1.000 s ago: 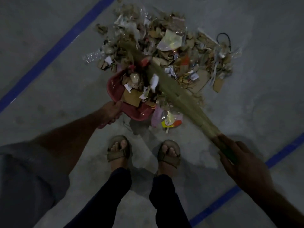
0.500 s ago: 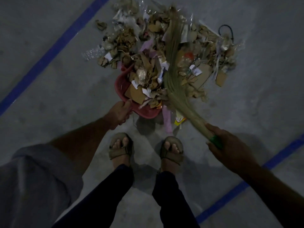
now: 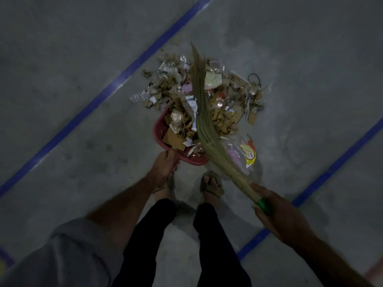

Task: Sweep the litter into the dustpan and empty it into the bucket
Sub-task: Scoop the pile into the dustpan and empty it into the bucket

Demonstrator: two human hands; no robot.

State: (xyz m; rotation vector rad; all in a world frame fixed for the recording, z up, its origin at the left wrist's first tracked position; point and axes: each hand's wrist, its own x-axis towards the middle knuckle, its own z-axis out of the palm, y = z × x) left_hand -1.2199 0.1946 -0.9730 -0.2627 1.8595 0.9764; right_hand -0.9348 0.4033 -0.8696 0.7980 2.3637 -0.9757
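A red dustpan (image 3: 158, 129) sits on the concrete floor just ahead of my feet, heaped with cardboard scraps and paper. My left hand (image 3: 165, 165) grips its near edge. My right hand (image 3: 275, 212) is closed on the green handle of a straw broom (image 3: 202, 112), whose bristles reach forward across the litter pile (image 3: 226, 94) to its far side. A clear plastic wrapper with a yellow print (image 3: 245, 156) lies on the floor right of the dustpan. No bucket is in view.
Blue tape lines (image 3: 99, 100) cross the grey floor diagonally on the left and on the right (image 3: 331, 170). My sandalled feet (image 3: 211, 185) stand just behind the dustpan. A black cord loop (image 3: 256, 78) lies at the pile's far right edge.
The broom has swung from lying over the pile's left to pointing further away, past the pile's far side. The plastic wrapper now lies right of the dustpan. My head has lifted, showing more floor.
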